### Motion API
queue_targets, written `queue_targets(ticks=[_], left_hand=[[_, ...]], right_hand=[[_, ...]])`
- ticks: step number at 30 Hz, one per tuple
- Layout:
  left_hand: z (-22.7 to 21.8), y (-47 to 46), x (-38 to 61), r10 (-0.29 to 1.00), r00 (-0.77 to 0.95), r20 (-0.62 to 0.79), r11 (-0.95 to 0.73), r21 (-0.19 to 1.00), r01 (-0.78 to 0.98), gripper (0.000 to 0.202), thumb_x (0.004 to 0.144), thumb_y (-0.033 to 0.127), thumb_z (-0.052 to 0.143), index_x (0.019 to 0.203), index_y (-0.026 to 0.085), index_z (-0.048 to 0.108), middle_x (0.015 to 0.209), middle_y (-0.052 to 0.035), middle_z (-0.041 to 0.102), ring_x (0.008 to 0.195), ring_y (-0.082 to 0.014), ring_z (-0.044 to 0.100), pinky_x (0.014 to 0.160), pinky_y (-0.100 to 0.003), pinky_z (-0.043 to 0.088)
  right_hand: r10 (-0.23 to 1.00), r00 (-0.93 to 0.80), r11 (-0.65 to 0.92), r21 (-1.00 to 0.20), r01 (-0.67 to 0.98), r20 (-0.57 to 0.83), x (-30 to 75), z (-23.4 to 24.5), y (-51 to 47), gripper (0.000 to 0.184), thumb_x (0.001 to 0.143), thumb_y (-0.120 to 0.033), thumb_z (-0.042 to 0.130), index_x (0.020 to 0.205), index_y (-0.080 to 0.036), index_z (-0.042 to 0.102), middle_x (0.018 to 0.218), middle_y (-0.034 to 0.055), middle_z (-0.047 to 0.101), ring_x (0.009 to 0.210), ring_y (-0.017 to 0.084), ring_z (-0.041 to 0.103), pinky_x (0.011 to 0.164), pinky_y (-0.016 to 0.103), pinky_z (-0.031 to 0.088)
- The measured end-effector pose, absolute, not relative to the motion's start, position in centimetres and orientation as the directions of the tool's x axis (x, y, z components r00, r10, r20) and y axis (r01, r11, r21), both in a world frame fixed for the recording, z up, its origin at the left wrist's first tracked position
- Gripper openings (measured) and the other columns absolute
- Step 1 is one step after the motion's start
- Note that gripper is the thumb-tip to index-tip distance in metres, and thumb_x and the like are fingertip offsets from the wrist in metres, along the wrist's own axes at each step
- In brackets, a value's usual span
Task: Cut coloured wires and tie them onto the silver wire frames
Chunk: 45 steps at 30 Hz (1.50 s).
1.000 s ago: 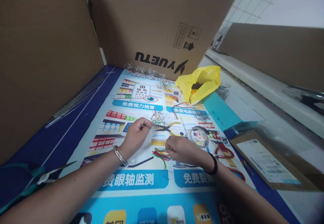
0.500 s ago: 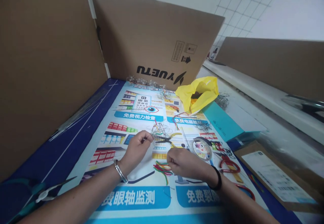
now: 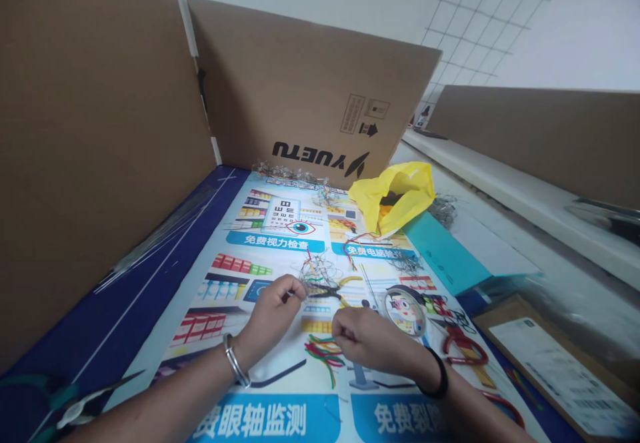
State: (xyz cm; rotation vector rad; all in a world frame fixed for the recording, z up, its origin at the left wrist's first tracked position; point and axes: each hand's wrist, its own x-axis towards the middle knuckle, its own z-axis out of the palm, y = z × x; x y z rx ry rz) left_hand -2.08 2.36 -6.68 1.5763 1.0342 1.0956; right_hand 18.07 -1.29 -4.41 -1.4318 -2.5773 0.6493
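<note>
My left hand (image 3: pixel 274 309) is closed in a pinch, thumb and fingers pressed on a thin wire at its tip. Just beyond it lies a tangle of thin wires (image 3: pixel 317 271) and a pair of yellow-handled pliers (image 3: pixel 333 288) on the printed poster (image 3: pixel 280 243). My right hand (image 3: pixel 361 336) is curled shut next to a small bundle of coloured wires (image 3: pixel 323 351); what its fingers hold is hidden. A metal bangle circles the left wrist, a black band the right.
Cardboard panels (image 3: pixel 100 129) wall off the left and back. A yellow plastic bag (image 3: pixel 393 193) and a teal box (image 3: pixel 443 256) sit at the right, with red-handled pliers (image 3: pixel 463 349) and a brown parcel (image 3: pixel 560 369). Scissors (image 3: pixel 85 403) lie at the lower left.
The camera has tilted up, so everything sits lower in the picture. Both hands keep the same poses by the wires.
</note>
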Motion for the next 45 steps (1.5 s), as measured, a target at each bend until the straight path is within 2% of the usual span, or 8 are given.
queue_targets(ticks=[8, 12, 18, 21, 32, 41, 45], left_hand=[[-6.3, 1.1, -1.7, 0.854, 0.483, 0.195, -0.360, 0.891, 0.277, 0.018, 0.068, 0.007, 0.043, 0.068, 0.019, 0.057, 0.070, 0.0000, 0.059, 0.067, -0.0139, 0.052, 0.063, -0.024, 0.039], [-6.0, 0.4, -1.6, 0.832, 0.524, 0.182, -0.395, 0.857, 0.331, 0.018, 0.069, 0.008, 0.044, 0.068, 0.019, 0.058, 0.065, 0.0018, 0.058, 0.063, -0.0129, 0.052, 0.060, -0.022, 0.038], [-6.4, 0.5, -1.8, 0.813, 0.565, 0.139, -0.398, 0.842, 0.365, 0.015, 0.072, 0.011, 0.045, 0.071, 0.020, 0.058, 0.065, 0.0027, 0.059, 0.062, -0.0132, 0.052, 0.057, -0.022, 0.036], [-6.5, 0.7, -1.8, 0.800, 0.588, 0.119, -0.402, 0.833, 0.379, 0.017, 0.074, 0.012, 0.044, 0.071, 0.020, 0.059, 0.068, 0.0018, 0.060, 0.064, -0.0140, 0.053, 0.059, -0.024, 0.036], [-5.9, 0.8, -1.7, 0.686, 0.716, 0.126, -0.546, 0.739, 0.393, 0.017, 0.079, 0.017, 0.047, 0.070, 0.022, 0.060, 0.072, 0.0003, 0.059, 0.074, -0.0169, 0.053, 0.066, -0.025, 0.037], [-6.4, 0.6, -1.6, 0.687, 0.719, 0.109, -0.582, 0.675, 0.454, 0.017, 0.075, 0.011, 0.045, 0.066, 0.021, 0.055, 0.069, 0.0013, 0.057, 0.067, -0.0150, 0.052, 0.061, -0.024, 0.035], [-6.4, 0.7, -1.8, 0.701, 0.707, 0.096, -0.566, 0.677, 0.470, 0.013, 0.073, 0.012, 0.047, 0.066, 0.020, 0.053, 0.068, 0.0013, 0.056, 0.065, -0.0146, 0.050, 0.060, -0.024, 0.034]], right_hand=[[0.845, -0.533, 0.446, -0.487, 0.751, -0.048, 18.1, -4.5, -1.1, 0.011, 0.072, -0.010, 0.048, 0.071, -0.017, 0.057, 0.065, -0.0010, 0.061, 0.058, 0.010, 0.052, 0.054, 0.018, 0.032], [0.848, -0.527, 0.413, -0.565, 0.714, -0.047, 18.3, -5.0, -0.9, 0.011, 0.071, -0.010, 0.048, 0.071, -0.016, 0.057, 0.060, -0.0030, 0.058, 0.052, 0.008, 0.048, 0.050, 0.017, 0.031], [0.864, -0.495, 0.282, -0.721, 0.633, -0.096, 18.7, -5.3, -0.4, 0.010, 0.070, -0.011, 0.051, 0.073, -0.016, 0.059, 0.062, -0.0031, 0.059, 0.055, 0.008, 0.051, 0.051, 0.016, 0.037], [0.857, -0.504, 0.255, -0.759, 0.600, -0.111, 18.8, -5.3, -0.2, 0.010, 0.069, -0.010, 0.052, 0.073, -0.015, 0.059, 0.063, -0.0029, 0.060, 0.057, 0.008, 0.053, 0.054, 0.017, 0.039], [0.836, -0.541, 0.278, -0.779, 0.563, -0.093, 19.0, -5.5, -0.2, 0.012, 0.070, -0.010, 0.052, 0.077, -0.015, 0.061, 0.067, -0.0023, 0.062, 0.060, 0.008, 0.054, 0.055, 0.017, 0.040], [0.838, -0.538, 0.274, -0.788, 0.552, -0.086, 18.9, -5.7, -0.3, 0.011, 0.072, -0.012, 0.052, 0.078, -0.015, 0.060, 0.066, -0.0028, 0.061, 0.058, 0.008, 0.052, 0.054, 0.016, 0.039], [0.820, -0.567, 0.335, -0.738, 0.585, -0.077, 19.0, -5.4, -0.4, 0.011, 0.074, -0.011, 0.052, 0.080, -0.015, 0.061, 0.068, -0.0028, 0.061, 0.060, 0.008, 0.053, 0.055, 0.017, 0.038]])
